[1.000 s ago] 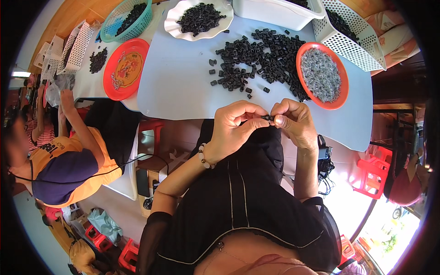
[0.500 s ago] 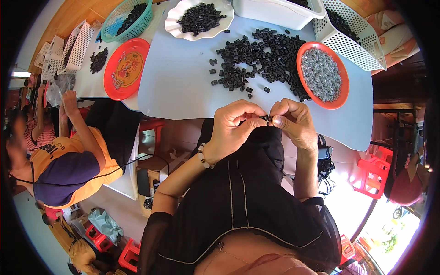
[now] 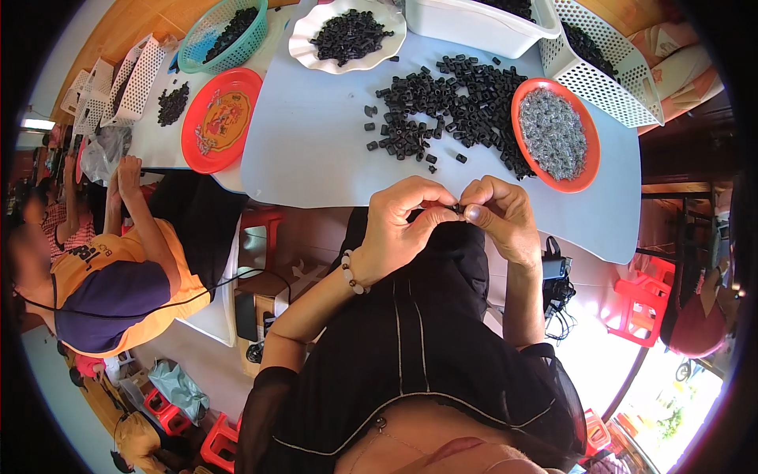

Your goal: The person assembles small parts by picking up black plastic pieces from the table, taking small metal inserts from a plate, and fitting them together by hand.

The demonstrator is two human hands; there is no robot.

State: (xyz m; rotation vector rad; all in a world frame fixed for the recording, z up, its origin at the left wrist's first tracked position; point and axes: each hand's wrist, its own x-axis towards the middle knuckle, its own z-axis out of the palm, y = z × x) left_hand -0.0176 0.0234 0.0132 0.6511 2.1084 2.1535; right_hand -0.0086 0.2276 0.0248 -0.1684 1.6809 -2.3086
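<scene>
Just in front of the table's near edge, my left hand [image 3: 403, 221] and my right hand [image 3: 503, 217] meet, thumbs and forefingers pinched together. Between the fingertips is a small black plastic part [image 3: 456, 208], mostly covered by them, so its full shape is hidden. Beyond my hands, a loose pile of small black plastic pieces [image 3: 474, 103] spreads over the light blue tabletop [image 3: 308, 134]. To the right of the pile, an orange-red plate [image 3: 594, 162] holds many small clear pieces [image 3: 553, 130].
A scalloped white dish [image 3: 304, 43] of black parts, a white tub [image 3: 474, 30] and a perforated white basket [image 3: 632, 99] line the far side. Leftward are a red plate [image 3: 193, 134], a green basket [image 3: 196, 59] and a seated person [image 3: 118, 292]. Red stools [image 3: 636, 304] stand at right.
Both hands keep pinching the black part at nearly the same spot, with small finger shifts. The view has tilted slightly, so the table sits a little lower in it.
</scene>
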